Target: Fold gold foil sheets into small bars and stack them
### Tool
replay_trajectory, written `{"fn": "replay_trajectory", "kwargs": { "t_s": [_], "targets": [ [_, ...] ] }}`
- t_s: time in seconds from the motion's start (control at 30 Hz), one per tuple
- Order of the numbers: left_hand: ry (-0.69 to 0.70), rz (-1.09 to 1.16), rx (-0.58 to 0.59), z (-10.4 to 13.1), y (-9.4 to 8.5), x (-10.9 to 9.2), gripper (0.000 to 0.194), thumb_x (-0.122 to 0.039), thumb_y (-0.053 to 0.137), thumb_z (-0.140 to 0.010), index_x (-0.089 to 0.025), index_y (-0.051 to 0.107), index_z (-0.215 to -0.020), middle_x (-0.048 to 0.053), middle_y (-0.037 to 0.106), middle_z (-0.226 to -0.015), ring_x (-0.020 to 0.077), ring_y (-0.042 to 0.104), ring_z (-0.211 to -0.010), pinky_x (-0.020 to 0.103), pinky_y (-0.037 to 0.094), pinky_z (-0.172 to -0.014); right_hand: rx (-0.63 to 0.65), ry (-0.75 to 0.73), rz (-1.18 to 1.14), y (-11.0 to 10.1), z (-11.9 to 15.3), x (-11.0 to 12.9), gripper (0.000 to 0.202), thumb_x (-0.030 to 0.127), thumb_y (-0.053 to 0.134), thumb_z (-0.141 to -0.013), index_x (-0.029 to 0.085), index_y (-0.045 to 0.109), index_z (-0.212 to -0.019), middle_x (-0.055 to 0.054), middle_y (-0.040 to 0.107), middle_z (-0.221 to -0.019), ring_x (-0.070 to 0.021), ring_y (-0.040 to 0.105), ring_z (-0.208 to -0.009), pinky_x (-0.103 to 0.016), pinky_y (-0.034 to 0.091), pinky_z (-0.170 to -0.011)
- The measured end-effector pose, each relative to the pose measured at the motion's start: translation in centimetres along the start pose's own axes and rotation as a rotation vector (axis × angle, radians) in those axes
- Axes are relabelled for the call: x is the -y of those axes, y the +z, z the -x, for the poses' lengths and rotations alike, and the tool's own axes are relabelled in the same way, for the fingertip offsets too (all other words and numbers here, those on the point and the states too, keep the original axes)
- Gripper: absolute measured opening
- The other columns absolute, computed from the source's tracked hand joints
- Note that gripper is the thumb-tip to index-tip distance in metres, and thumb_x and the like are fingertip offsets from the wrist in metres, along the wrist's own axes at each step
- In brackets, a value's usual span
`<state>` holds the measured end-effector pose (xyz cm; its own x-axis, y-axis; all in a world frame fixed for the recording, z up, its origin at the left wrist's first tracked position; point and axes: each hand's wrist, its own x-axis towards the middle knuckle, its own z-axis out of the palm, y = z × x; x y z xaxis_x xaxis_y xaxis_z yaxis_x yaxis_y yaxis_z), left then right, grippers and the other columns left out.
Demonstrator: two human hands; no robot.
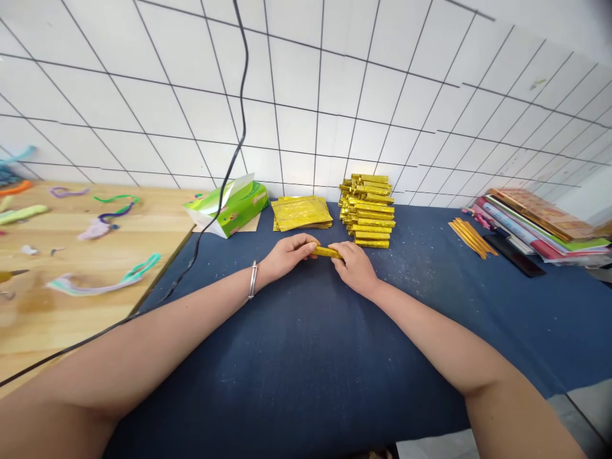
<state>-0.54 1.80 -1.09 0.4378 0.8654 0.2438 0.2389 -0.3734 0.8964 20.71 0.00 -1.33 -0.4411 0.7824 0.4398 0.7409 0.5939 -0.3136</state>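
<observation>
A narrow folded strip of gold paper (327,252) lies level between my two hands, just above or on the dark blue cloth. My left hand (289,256), with a silver bangle at the wrist, pinches its left end. The right end is gripped by my right hand (356,268), whose fingertips partly cover it. Behind my left hand lies a flat stack of gold paper sheets (302,213). Beyond my right hand rises a tall pile of similar folded gold strips (371,213), stacked in layers.
A green tissue box (241,207) stands at the back left. A black cable (201,245) hangs across the left side. Colourful pieces lie on the wooden table (165,223). Right are orange-gold strips (471,238), a dark flat case (514,254) and stacked books (540,223). A tiled wall (296,95) closes the back.
</observation>
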Motion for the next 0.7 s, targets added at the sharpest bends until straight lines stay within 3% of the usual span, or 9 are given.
{"fn": "replay_trajectory", "kwargs": {
  "t_s": [0.1,0.2,0.37,0.57,0.7],
  "targets": [
    [0.079,-0.192,-0.156,-0.3,-0.7,0.3,0.037,-0.047,0.039,-0.09,-0.019,0.061,-0.103,0.003,0.065,-0.094,0.0162,0.059,-0.086,0.028,0.046,-0.079,-0.016,0.006,-0.01,0.1,-0.1,-0.2,0.031,0.017,0.049,-0.083,0.022,0.055,-0.114,-0.007,0.06,-0.106,-0.0213,0.052,-0.102,-0.038,0.04,-0.091],
    [0.15,-0.495,-0.322,-1.1,-2.7,1.5,0.031,-0.041,0.045,-0.088,-0.02,0.059,-0.107,0.005,0.063,-0.105,0.0201,0.055,-0.101,0.033,0.041,-0.091,-0.045,0.007,-0.016,0.1,-0.2,-0.6,0.031,0.016,0.049,-0.083,0.022,0.056,-0.113,-0.006,0.06,-0.107,-0.0219,0.052,-0.104,-0.04,0.04,-0.092],
    [0.155,-0.871,-0.25,-2.6,-6.6,4.9,0.045,-0.039,0.06,-0.079,-0.021,0.054,-0.119,0.009,0.055,-0.121,0.0275,0.047,-0.112,0.042,0.036,-0.097,-0.068,0.005,-0.045,0.0,-0.2,-0.9,0.031,0.015,0.051,-0.082,0.022,0.056,-0.112,-0.006,0.06,-0.106,-0.0214,0.052,-0.103,-0.038,0.041,-0.092],
    [0.084,-0.838,-0.153,-3.5,-7.6,7.3,0.031,-0.036,0.052,-0.083,-0.021,0.062,-0.107,0.006,0.063,-0.106,0.0233,0.053,-0.101,0.036,0.039,-0.092,-0.036,-0.014,-0.05,0.1,-0.1,-0.7,0.03,0.017,0.051,-0.083,0.022,0.056,-0.112,-0.006,0.059,-0.106,-0.0211,0.052,-0.102,-0.038,0.041,-0.092],
    [0.038,-0.787,-0.183,-3.9,-7.9,7.6,0.026,-0.034,0.048,-0.084,-0.021,0.067,-0.098,0.005,0.067,-0.099,0.0214,0.057,-0.094,0.032,0.04,-0.088,-0.015,-0.004,-0.05,0.0,-0.1,-0.5,0.029,0.019,0.051,-0.085,0.023,0.055,-0.113,-0.006,0.06,-0.106,-0.0208,0.052,-0.102,-0.037,0.041,-0.092]
  ]
}}
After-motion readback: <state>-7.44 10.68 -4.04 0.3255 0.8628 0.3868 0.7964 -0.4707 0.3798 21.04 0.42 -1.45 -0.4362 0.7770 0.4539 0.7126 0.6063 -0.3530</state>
